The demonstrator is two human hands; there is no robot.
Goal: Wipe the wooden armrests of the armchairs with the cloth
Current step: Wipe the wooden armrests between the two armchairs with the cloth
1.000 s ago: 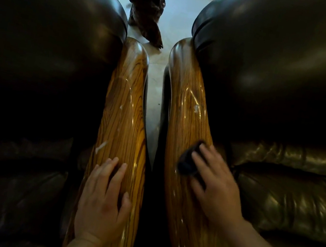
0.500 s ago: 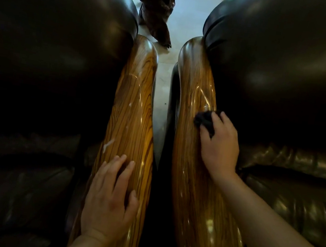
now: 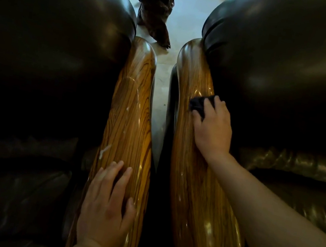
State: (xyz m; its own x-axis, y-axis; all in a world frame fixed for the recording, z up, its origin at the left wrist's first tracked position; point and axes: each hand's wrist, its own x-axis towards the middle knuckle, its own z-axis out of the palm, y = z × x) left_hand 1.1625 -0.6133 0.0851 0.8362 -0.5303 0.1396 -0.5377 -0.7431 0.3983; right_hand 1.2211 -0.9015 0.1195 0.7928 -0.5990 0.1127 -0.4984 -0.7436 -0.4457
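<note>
Farther up, right hand (image 3: 213,129) presses cloth (image 3: 200,105).

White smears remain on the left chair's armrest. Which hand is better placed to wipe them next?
Probably the right hand: it alone holds the cloth, on the right armrest. The left hand lies flat and empty on the left armrest, just below the smears.
</note>
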